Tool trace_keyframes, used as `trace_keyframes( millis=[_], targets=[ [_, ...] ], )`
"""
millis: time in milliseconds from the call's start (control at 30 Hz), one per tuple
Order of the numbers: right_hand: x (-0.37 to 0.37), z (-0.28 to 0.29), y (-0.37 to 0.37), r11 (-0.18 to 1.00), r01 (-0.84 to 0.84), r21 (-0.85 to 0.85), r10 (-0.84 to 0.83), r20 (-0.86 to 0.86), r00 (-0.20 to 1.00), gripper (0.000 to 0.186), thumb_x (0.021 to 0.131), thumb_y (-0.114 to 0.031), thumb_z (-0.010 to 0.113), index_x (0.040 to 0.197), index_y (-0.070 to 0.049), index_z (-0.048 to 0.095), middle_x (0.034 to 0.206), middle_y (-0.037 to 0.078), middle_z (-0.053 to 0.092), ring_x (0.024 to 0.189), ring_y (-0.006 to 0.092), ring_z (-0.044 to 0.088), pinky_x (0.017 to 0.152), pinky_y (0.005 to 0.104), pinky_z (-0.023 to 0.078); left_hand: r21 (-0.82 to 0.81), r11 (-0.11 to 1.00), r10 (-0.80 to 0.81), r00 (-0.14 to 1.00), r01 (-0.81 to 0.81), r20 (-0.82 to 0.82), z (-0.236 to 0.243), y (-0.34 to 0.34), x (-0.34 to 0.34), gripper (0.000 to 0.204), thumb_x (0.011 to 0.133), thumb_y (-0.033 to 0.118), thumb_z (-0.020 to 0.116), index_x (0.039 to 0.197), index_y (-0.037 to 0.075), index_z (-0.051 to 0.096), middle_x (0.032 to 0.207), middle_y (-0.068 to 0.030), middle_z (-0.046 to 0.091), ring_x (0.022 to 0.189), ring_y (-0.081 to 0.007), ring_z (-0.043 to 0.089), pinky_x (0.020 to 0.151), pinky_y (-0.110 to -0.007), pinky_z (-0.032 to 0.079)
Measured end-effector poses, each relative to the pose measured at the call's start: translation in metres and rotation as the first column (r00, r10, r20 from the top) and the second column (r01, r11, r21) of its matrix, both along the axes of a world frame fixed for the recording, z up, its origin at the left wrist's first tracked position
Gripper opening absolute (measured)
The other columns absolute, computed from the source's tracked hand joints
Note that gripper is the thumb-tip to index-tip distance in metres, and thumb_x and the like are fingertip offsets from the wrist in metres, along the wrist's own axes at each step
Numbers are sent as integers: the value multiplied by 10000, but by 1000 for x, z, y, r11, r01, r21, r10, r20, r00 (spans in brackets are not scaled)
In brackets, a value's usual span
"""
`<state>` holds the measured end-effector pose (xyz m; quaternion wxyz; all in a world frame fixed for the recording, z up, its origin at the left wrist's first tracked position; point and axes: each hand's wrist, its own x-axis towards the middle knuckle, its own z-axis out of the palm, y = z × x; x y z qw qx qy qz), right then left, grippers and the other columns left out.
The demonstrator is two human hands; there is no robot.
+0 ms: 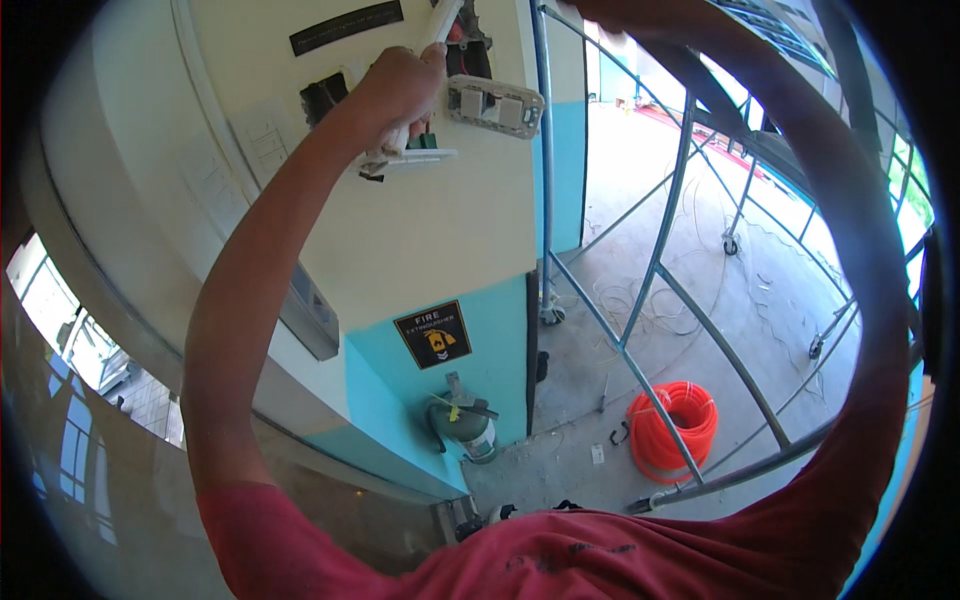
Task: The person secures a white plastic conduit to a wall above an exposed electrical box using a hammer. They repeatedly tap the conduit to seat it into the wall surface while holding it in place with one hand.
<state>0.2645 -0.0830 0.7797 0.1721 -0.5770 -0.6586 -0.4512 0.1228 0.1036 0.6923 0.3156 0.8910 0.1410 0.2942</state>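
Note:
My left hand (398, 92) is raised to the cream wall, fingers closed round a long white piece (440, 25) that runs above and below the fist; its kind I cannot make out. Just under the fist a white plate (422, 157) shows nearly edge-on, with something green behind it. To the right a two-rocker switch (495, 106) sits tilted out from the wall, below an open wall box (468, 60) with red inside. Left of my wrist is another open box (323, 97). My right hand (605, 18) is at the top edge, dark and partly cut off, its fingers unclear.
Metal scaffolding (655, 265) on casters stands close on the right. Below it on the floor lie an orange coil of tubing (675, 430) and loose wires (660, 305). A fire extinguisher (468, 432) stands against the blue lower wall, under a black sign (432, 335).

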Motion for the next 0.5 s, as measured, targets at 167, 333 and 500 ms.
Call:
trace_keyframes(
  millis=[167,333,500],
  targets=[
    [-80,-7,-44,941,88,-326,-238,-456,858,528,951,-246,434,1454,-121,331,836,143,610,625,182,601,608,315,541,33,999,30,999,-28,-42,23,-3,-20,449,985,418,415,827,3,482,628,-24,457,412,-70,401,371,-222,375],
    [-75,-25,-75,990,16,-141,-83,-483,872,529,950,-236,446,1455,-127,331,836,125,615,619,166,599,568,299,535,-228,973,-14,985,-26,-170,43,2,-31,418,962,460,465,885,50,489,647,53,414,455,6,358,366,-166,341],
    [-84,-54,-104,997,47,-55,-69,-549,833,535,952,-231,469,1456,-124,327,814,84,610,616,146,571,594,300,516,158,984,111,983,-88,-145,46,-9,-65,500,927,529,488,967,30,496,643,59,369,467,-12,330,357,-179,292]
  ],
)
